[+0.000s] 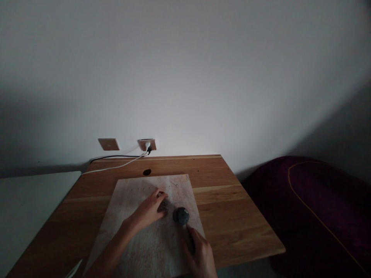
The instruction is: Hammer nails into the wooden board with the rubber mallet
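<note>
A pale cloth or sheet lies on a wooden desk. My left hand rests on the sheet, fingers curled over a small dark thing I cannot make out. My right hand is closed round the handle of a tool whose round dark head sits on the sheet just right of the left fingers. The handle is mostly hidden by my hand. Small dark specks dot the sheet's far part.
Two wall sockets sit behind the desk, with a white cable and a black one running left. A cable hole pierces the desktop. A white surface adjoins on the left, a dark purple beanbag on the right.
</note>
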Demonstrator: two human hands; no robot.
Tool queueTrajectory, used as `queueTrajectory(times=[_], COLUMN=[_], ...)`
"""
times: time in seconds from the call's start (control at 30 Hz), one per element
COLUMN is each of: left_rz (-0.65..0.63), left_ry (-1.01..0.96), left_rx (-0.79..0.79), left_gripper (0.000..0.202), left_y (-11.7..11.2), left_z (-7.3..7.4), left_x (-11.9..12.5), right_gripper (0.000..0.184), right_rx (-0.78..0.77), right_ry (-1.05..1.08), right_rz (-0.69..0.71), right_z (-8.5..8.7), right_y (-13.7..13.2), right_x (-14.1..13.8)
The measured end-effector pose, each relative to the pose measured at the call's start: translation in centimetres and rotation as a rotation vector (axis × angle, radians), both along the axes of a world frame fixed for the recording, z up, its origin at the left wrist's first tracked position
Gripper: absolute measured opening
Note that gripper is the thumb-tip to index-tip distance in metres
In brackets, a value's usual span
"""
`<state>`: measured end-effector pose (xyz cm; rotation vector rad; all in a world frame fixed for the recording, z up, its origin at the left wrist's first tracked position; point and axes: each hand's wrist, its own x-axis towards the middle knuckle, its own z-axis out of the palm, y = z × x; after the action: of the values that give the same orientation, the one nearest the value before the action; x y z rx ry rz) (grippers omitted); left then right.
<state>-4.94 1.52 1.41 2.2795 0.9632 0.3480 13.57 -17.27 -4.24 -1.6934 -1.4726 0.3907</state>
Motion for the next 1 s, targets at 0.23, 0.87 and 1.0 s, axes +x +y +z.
queueTrajectory(times=[0.23, 0.87, 1.0], left_rz=[-0.034, -0.085, -0.084], left_ry=[-0.030, -0.046, -0.063], left_rx=[0.005, -0.069, -0.049], left_gripper=[0.042, 0.050, 0.052], left_y=[0.0, -0.5, -0.3], left_z=[-0.5, 0.7, 0.4], left_x=[0.2, 0.8, 0.5], right_gripper=[0.037, 0.040, 0.038], right_rx=[-0.001, -0.015, 0.023], right_ry=[-0.006, 0.010, 0.056], right_rz=[0.011, 0.060, -0.018], right_z=[-0.2, -0.5, -1.1], right_y=[-0.1, -0.2, -0.2], right_x=[0.2, 0.7, 0.1])
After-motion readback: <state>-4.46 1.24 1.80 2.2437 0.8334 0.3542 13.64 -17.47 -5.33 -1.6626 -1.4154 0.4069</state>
